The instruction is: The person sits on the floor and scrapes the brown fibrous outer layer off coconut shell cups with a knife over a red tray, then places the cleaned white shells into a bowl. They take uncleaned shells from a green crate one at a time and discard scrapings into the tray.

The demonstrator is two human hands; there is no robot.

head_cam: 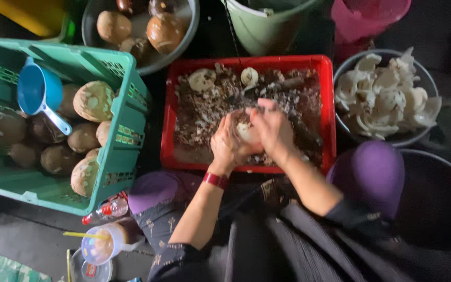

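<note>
At far left a green slatted plastic crate [126,99] holds roughly ten brown, partly pared coconuts [94,100] with a blue plastic scoop [38,91] lying on top; these appear still to be worked. Behind it a grey round basin [191,31] carries several more brown coconuts. Near the lower left a clear plastic cup with a yellow straw [100,246] and a small red-capped bottle [103,211] lie on the floor.

At centre a red rectangular plastic tray [169,130] is covered with brown shavings, evidence that a good deal of paring has been done. The left hand [225,146], with a red band at the wrist, cups a pale, half-peeled coconut kernel [245,130] from the left; its grip is closed around the kernel. The right hand [272,128] presses against the kernel from the right, fingers curled over it; whether it also holds a tool cannot be told. The kernel sits over the middle of the tray, between both hands. Two further pale pieces [203,79] rest at the tray's far edge.

At right a grey round bowl [340,122] is heaped with white, cleaned coconut pieces [387,96], the finished output. Judged from the quantities, the work stands about midway
</note>
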